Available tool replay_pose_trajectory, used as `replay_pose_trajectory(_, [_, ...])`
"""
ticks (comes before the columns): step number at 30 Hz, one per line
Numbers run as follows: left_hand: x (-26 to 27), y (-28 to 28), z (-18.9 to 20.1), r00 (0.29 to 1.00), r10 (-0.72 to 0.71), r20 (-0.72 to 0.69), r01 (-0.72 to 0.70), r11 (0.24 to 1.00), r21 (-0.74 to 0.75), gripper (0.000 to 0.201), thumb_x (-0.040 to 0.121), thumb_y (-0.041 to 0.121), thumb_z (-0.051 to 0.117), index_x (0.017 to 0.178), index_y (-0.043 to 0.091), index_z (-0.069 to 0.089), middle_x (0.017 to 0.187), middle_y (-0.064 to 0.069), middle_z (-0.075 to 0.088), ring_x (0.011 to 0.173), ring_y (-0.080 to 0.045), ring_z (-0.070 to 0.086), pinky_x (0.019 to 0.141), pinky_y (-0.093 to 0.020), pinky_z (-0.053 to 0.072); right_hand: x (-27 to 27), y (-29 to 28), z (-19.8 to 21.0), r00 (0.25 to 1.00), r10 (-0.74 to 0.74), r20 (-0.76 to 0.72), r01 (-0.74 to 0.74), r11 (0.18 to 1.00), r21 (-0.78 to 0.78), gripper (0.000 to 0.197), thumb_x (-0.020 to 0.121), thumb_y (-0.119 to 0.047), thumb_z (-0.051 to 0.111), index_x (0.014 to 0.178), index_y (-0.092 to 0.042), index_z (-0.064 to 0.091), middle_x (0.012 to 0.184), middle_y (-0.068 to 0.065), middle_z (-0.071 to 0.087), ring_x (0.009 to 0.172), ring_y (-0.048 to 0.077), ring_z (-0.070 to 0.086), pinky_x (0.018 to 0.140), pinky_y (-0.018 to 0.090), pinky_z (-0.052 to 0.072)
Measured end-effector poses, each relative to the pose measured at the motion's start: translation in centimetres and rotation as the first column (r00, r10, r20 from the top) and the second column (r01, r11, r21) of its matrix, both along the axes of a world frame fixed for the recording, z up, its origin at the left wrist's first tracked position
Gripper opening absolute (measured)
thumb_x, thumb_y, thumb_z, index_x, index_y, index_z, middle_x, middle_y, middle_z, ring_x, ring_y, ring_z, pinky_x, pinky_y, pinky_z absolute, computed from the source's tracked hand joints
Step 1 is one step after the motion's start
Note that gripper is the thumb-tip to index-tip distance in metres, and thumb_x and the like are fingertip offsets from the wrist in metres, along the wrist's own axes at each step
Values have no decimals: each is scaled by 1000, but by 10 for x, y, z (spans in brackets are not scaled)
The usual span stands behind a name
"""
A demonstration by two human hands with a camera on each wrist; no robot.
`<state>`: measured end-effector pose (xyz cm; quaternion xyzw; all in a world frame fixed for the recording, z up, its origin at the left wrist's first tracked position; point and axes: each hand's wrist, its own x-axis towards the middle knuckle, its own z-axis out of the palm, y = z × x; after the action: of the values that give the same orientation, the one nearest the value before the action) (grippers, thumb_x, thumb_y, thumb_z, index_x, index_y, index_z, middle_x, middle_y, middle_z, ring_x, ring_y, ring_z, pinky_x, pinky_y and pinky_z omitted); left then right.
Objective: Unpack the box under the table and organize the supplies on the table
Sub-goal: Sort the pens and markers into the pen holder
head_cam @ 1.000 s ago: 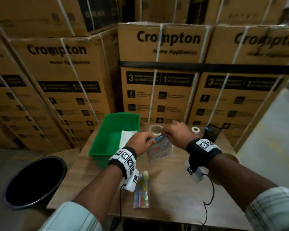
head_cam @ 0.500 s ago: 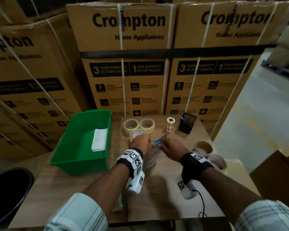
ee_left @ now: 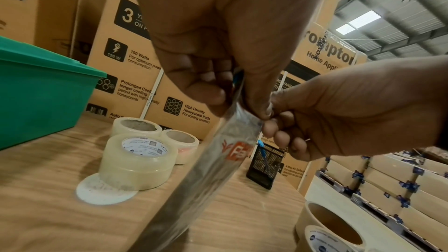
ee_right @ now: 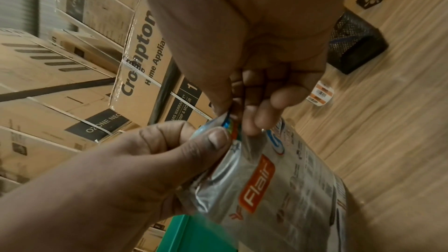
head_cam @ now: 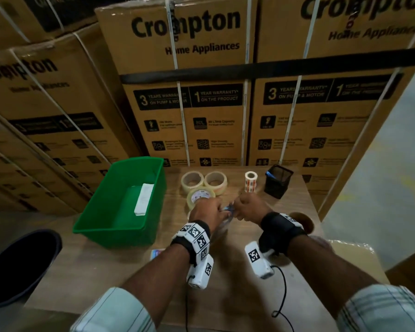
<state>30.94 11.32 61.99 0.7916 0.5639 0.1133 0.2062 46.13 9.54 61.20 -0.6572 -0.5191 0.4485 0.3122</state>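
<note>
A clear plastic pen packet point(ee_right: 274, 183) with an orange "Flair" label hangs above the wooden table point(head_cam: 237, 295). My left hand point(head_cam: 209, 210) and my right hand point(head_cam: 247, 207) both pinch its top edge, close together, thumbs against fingers. The left wrist view shows the packet point(ee_left: 218, 160) edge-on below the two pinching hands. Three rolls of clear tape point(head_cam: 203, 185) sit just beyond my hands. A small label roll point(head_cam: 250, 181) and a black mesh pen holder point(head_cam: 278, 184) stand at the table's back right.
A green bin point(head_cam: 120, 207) holding a white pad point(head_cam: 144, 198) sits at the table's left. Stacked Crompton cartons point(head_cam: 189, 92) wall the back. A black round bin point(head_cam: 19, 262) is on the floor left. More tape rolls point(ee_left: 332, 229) lie right. A small packet point(head_cam: 156, 253) peeks out beside my left forearm.
The head view has tilted and shifted right, bringing the tape rolls and pen holder into sight. Both hands have kept pinching the packet's top, now lower and closer to the table.
</note>
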Motion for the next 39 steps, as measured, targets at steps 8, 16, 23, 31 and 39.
replay_pose_trajectory(8, [2,5,-8,988,26,150,-16,998,-63,43,85,49,57,61,17,42,59,-4,44,55,-18,43,53,-28,31,16,15,0,992,114,57,-118,990,71,22,85,-9,57,63,-13,55,66,6,56,62,15,52,59,27,44])
replay_pose_trajectory(16, [2,14,-3,941,124,315,-9,940,-342,30,91,14,53,62,15,45,57,-2,51,49,-13,53,39,-14,34,19,25,8,971,217,101,-225,972,70,18,86,-13,61,67,-12,60,77,10,62,71,17,57,69,37,51])
replay_pose_trajectory(23, [-2,32,6,928,168,333,-77,960,-270,33,87,21,55,59,20,39,61,-6,59,57,-18,66,53,-27,45,13,32,27,894,105,435,-156,984,82,16,79,-15,60,65,-16,51,71,10,61,68,23,61,58,35,48])
replay_pose_trajectory(31, [-8,47,23,951,18,307,25,991,-135,26,85,20,56,62,19,45,68,-13,57,67,-30,62,67,-45,55,-5,30,49,702,285,653,-408,912,40,27,80,-1,47,94,-15,64,100,7,61,95,29,59,78,38,51])
replay_pose_trajectory(39, [-21,53,17,917,-153,368,197,976,-87,25,90,23,50,65,20,47,75,-19,62,75,-34,63,65,-44,54,-26,37,57,929,199,312,-133,966,-221,15,91,-17,53,80,-13,64,80,10,66,72,25,68,72,45,60])
